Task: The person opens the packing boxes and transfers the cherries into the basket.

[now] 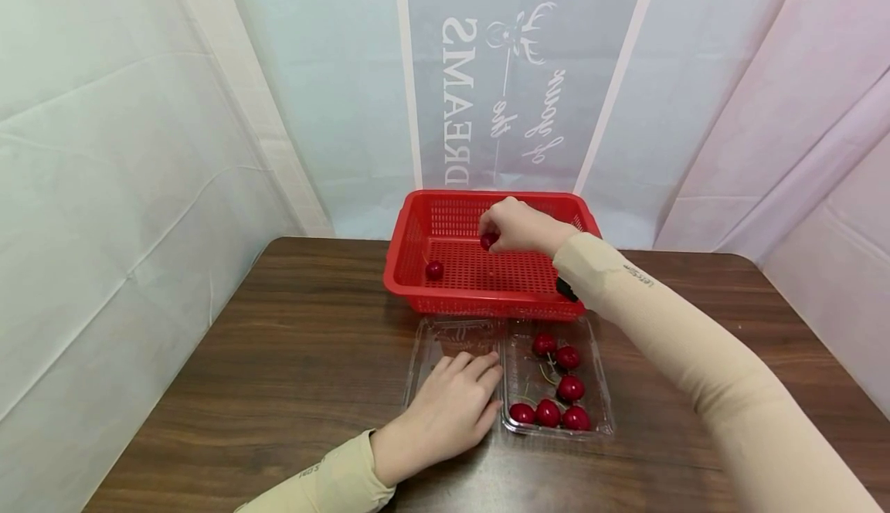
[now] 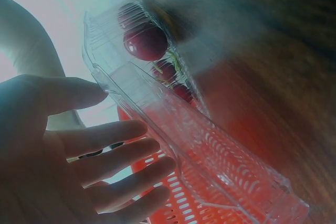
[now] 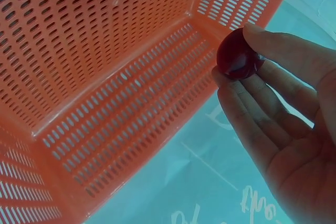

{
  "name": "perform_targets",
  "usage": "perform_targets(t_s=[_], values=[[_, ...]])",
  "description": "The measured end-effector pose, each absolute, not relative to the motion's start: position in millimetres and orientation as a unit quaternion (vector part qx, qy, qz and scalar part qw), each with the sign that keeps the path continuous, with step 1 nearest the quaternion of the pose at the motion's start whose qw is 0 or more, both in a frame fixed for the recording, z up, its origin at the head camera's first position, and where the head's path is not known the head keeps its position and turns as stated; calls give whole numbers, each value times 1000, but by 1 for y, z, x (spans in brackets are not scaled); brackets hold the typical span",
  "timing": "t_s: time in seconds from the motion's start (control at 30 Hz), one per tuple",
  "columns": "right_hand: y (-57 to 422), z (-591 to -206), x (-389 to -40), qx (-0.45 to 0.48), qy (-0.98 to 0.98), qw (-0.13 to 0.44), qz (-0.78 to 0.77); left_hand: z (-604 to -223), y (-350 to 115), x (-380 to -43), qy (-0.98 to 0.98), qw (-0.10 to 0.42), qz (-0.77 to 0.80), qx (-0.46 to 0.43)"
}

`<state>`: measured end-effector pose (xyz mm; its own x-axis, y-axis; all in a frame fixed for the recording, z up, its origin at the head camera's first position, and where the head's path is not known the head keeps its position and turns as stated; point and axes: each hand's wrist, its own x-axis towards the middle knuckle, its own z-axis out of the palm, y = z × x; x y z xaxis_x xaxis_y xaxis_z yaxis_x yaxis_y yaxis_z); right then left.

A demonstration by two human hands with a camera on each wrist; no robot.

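Observation:
My right hand pinches a dark red cherry between thumb and fingers, over the red perforated basket. Inside that basket, toward its left end, lies another cherry. In front of the basket sits an opened clear plastic clamshell box. Its right half holds several cherries, some with green stems. My left hand rests on the box's left half, fingers extended. In the left wrist view, its straight fingers lie along the plastic rim.
A dark wood-grain table bears everything. White cloth hangs at the left, and a pale printed curtain hangs close behind the basket. The right forearm's cream sleeve passes over the right of the table.

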<state>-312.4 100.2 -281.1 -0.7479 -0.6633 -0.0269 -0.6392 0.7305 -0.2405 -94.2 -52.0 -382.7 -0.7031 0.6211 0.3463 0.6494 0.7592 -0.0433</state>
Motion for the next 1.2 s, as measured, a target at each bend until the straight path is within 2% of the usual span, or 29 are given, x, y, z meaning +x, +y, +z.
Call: perform_targets(t_s=[0.57,1.2], values=[[80,-289,-329,-332,933,80,-111,-384,-53,-95,-916,188,-45,-351],[63,-293,-339,-325,935,93,-112,-384,-55,-95,-919,182,-40,-348]])
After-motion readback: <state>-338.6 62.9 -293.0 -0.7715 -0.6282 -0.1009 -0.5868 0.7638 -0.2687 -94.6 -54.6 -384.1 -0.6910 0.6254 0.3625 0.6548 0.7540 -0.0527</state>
